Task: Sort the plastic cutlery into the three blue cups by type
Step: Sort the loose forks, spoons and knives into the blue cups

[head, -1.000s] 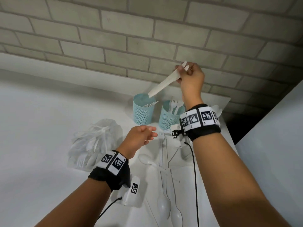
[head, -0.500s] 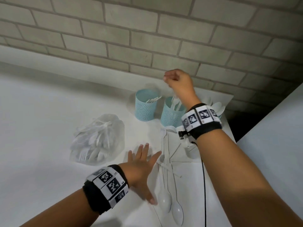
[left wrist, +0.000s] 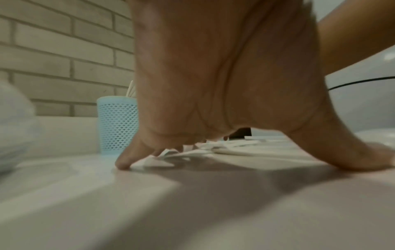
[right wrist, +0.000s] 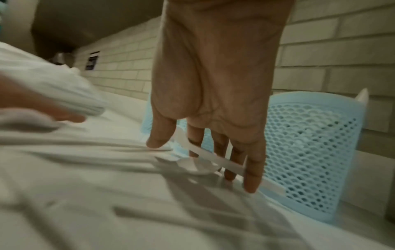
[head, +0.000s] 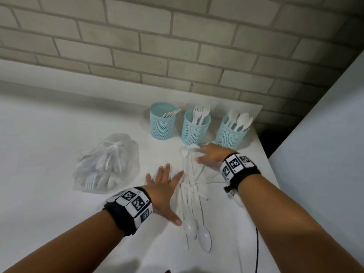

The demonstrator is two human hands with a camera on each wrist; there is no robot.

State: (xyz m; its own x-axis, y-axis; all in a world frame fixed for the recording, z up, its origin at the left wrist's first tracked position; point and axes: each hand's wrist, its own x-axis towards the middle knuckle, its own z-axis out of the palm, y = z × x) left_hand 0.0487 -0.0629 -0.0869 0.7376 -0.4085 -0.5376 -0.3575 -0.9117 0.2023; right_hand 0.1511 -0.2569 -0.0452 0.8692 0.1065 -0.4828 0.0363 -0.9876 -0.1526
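Three blue mesh cups stand in a row by the brick wall: the left cup holds knives, the middle cup forks, the right cup spoons. Loose white cutlery lies crossed on the table in front of them, with two spoons nearest me. My left hand lies flat with its fingers spread, at the pile's left edge. Just in front of the middle cup, my right hand is lowered onto the pile's far end. Its straight fingers touch a white handle without closing on it.
A knotted clear bag full of more white cutlery sits left of the pile. The table's right edge runs close to the right cup, with a dark gap and a white surface beyond. A black cable trails from my right wrist.
My right hand let the knife go at the left cup and came down to the pile. My left hand dropped and flattened on the table.
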